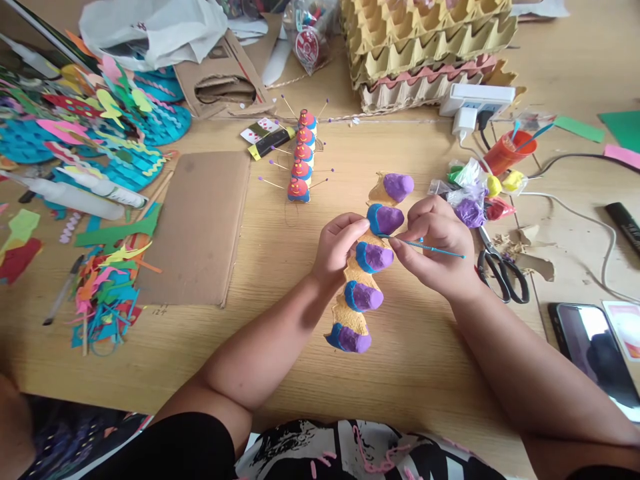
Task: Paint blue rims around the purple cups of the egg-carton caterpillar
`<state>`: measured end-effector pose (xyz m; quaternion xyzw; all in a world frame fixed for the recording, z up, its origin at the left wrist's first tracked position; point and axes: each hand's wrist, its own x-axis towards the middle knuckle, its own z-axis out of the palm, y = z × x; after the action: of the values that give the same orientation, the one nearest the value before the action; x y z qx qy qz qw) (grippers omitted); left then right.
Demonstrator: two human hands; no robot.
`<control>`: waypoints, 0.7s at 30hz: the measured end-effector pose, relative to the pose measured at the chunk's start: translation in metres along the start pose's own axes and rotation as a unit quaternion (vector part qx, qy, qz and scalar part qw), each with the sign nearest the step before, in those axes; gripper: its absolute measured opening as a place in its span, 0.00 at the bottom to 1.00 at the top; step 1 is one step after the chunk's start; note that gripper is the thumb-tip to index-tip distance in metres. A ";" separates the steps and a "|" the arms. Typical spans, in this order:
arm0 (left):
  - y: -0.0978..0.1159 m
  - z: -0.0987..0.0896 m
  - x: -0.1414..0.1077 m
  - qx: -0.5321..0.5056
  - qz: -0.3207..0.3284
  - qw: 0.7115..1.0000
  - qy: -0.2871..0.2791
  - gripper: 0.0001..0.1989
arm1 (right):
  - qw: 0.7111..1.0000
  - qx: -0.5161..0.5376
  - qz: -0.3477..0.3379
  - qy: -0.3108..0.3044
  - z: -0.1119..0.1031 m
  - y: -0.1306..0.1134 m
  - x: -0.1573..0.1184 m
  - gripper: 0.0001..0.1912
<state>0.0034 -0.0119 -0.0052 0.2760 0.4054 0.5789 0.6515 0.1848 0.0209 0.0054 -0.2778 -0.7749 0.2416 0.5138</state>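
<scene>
An egg-carton strip (353, 272) with several purple bumps is held above the table, slanting from upper right to lower left. Blue clay wraps the base of most bumps; the top bump (399, 187) shows purple only. My left hand (339, 245) pinches the strip's left edge near the second bump from the top. In my right hand (436, 248) a thin blue tool (445, 252) is gripped between thumb and fingers, its tip touching the blue clay of that second bump. A finished-looking strip with red faces and blue bases (301, 160) stands behind, with purple-tipped sticks at its sides.
Cardboard (197, 227) and paper scraps (107, 287) lie left. Stacked egg trays (425, 53) and a power strip (477, 99) sit at the back. Right are a red cup (507, 155), bagged clay (470, 207), scissors (503, 270), cables and a phone (595, 353).
</scene>
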 end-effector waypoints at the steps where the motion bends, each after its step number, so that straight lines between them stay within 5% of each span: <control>1: 0.000 0.000 0.000 0.004 0.000 1.000 0.001 0.22 | 1.000 -0.004 -0.001 -0.001 0.000 0.000 0.000 0.13; 13: 0.000 -0.001 0.000 0.018 0.020 1.000 -0.004 0.21 | 0.998 -0.025 -0.052 -0.004 -0.001 0.000 0.002 0.12; 21: 0.001 -0.002 0.003 -0.001 -0.004 1.000 -0.006 0.25 | 1.000 -0.011 -0.016 0.022 0.000 0.002 -0.001 0.11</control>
<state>0.0008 -0.0089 -0.0061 0.2770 0.4017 0.5751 0.6567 0.1853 0.0220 0.0033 -0.2765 -0.7704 0.2190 0.5312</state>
